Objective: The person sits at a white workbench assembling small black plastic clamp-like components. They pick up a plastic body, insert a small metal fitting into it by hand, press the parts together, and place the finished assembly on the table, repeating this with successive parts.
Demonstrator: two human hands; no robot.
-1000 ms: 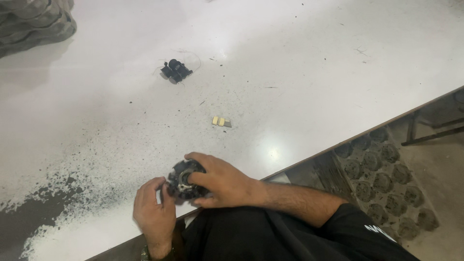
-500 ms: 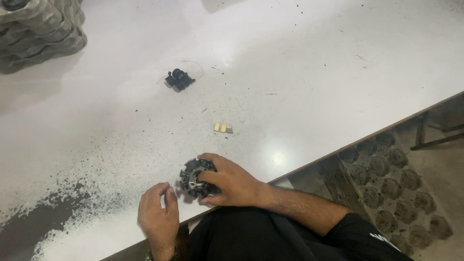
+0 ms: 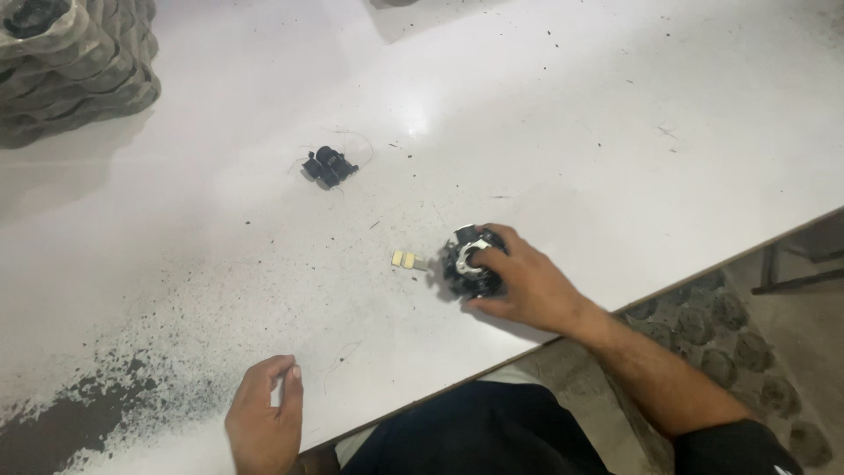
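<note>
A round black part with metal pieces [image 3: 469, 261] sat on the white counter [image 3: 615, 132], right of the middle and close to the near edge. The right hand [image 3: 519, 283] lay over it from the right, its grip closed around the part, fingers curled across the top and the thumb on the near side. Just left of the part, almost touching it, lay a small pale yellow piece [image 3: 408, 260]. Farther off, toward the far left, a smaller black component [image 3: 329, 165] with thin wires rested alone on the counter. The left hand [image 3: 264, 422] rested at the near edge, well apart from the part, its grip narrow, thumb and forefinger pinched close; whether anything was between them could not be told. Dark grit [image 3: 114, 396] speckled the counter at the near left. A stack of grey moulded trays [image 3: 75, 66] stood at the far left corner.
</note>
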